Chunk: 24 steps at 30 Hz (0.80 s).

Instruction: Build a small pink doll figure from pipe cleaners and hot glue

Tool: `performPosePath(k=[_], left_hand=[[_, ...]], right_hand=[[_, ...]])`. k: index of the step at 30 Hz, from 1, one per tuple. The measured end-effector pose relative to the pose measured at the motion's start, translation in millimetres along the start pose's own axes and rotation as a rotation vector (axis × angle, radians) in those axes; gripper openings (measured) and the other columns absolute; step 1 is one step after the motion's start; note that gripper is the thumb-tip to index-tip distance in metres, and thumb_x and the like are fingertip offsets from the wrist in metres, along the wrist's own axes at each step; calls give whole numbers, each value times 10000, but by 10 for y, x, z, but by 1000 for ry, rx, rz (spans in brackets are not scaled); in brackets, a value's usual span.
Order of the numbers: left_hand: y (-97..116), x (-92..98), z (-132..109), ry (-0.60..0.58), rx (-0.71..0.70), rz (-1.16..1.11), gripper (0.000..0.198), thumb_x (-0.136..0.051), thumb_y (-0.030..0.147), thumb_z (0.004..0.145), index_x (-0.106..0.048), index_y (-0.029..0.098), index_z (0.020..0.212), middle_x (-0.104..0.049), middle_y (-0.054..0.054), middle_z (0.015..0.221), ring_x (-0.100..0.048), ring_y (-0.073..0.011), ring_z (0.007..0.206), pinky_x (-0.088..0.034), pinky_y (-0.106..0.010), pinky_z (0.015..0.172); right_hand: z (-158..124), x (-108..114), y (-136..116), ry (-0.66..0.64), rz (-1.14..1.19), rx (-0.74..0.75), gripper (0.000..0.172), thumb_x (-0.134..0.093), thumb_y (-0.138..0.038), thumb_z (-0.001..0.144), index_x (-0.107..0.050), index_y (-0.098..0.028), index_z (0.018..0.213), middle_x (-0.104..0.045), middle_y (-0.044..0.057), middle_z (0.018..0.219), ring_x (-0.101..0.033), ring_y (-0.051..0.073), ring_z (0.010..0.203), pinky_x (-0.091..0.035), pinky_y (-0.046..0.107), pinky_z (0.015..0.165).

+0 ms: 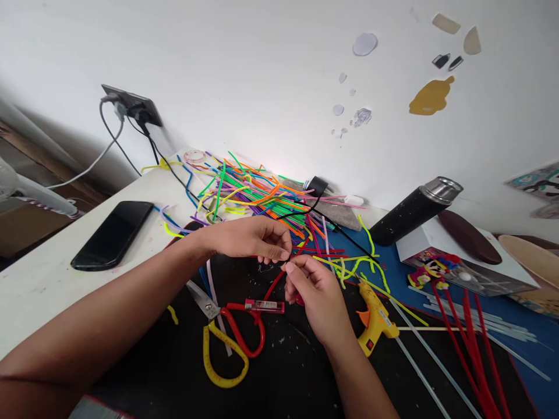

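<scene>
My left hand (pixel 251 237) is closed in a pinch, its thumb and forefinger tips meeting those of my right hand (pixel 317 291) above a black mat (pixel 279 366). The right fingers are pinched too. Whatever lies between the fingertips is too small and hidden to name. A red pipe cleaner (pixel 274 285) runs right by the fingertips; whether it is held I cannot tell. Below the hands lie scissors (pixel 225 329) with one red and one yellow handle, partly open, and a red lighter (pixel 264 306) across the red handle. Just right of my right hand rests a yellow glue gun (pixel 374 320).
Many coloured pipe cleaners (pixel 262 195) are heaped against the wall. A black phone (pixel 112 235) lies at left. Cables cross from a wall socket (pixel 131 105). At right are a tilted black flask (pixel 410 212), a white box (pixel 463 250), glue sticks (pixel 430 361) and red pipe cleaners (pixel 474 349).
</scene>
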<state>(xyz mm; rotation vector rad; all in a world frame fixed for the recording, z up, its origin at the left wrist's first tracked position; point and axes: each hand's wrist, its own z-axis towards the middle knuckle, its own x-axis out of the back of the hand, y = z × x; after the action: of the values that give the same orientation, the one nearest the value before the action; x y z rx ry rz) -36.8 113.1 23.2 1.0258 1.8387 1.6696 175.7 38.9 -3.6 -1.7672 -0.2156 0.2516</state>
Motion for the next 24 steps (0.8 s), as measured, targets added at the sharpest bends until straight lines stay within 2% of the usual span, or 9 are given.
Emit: performPosePath(k=[7,24], left_hand=[[47,10,-10,81,-7,-71,277,-764,429,915,-686,164,903,-666,-2,771,-616,-128,669,-494,-220,604],[49,1,1,73,10,-32,258,-752,414,919,-682,166,902,-665,3,782,-622,-131,682,-502,-228,617]], right_hand=[[11,12,11,22,18,15,366,-725,-553,911,-735,-190,952,-582,-42,605,-554,131,523,-448,242,507],[9,6,21,21,43,19,356,-740,-543,914,-718,-189,946,-581,-43,618,-552,122,535,-444,232,506]])
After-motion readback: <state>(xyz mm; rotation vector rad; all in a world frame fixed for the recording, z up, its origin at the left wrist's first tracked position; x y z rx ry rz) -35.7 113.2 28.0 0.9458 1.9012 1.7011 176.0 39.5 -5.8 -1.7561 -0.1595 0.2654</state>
